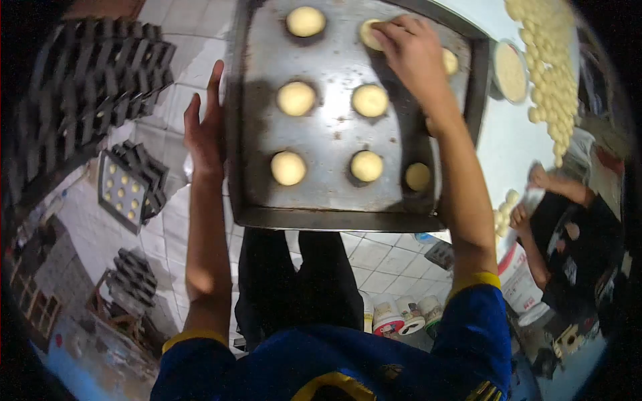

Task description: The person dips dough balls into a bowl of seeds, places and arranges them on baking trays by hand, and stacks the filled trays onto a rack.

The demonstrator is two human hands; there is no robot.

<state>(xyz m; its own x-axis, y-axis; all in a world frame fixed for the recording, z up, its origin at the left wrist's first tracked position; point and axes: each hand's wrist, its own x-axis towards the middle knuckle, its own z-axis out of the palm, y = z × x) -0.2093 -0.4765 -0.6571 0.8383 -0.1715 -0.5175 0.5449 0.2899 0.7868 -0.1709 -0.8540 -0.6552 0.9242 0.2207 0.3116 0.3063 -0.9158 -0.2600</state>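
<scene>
A dark metal baking tray (pixel 334 137) lies in front of me, with several round, pale dough balls (pixel 296 99) spaced out in rows on it. Over its far part, my right hand (pixel 409 47) has its fingers closed on a dough ball (pixel 370 34), partly covering it. My right wrist hides most of another ball in the right column. Along the tray's left side is my left hand (pixel 206 134), its fingers stretched out and apart, holding nothing. Whether its palm touches the tray's outer wall I cannot tell.
On the white table (pixel 491 144) at right are a heap of dough balls (pixel 545 60) and a round bowl (pixel 510 72) of pale contents. A co-worker's hands (pixel 528 200) are near the table edge. Stacked dark trays (pixel 100 73) and another filled tray (pixel 120 190) stand at left.
</scene>
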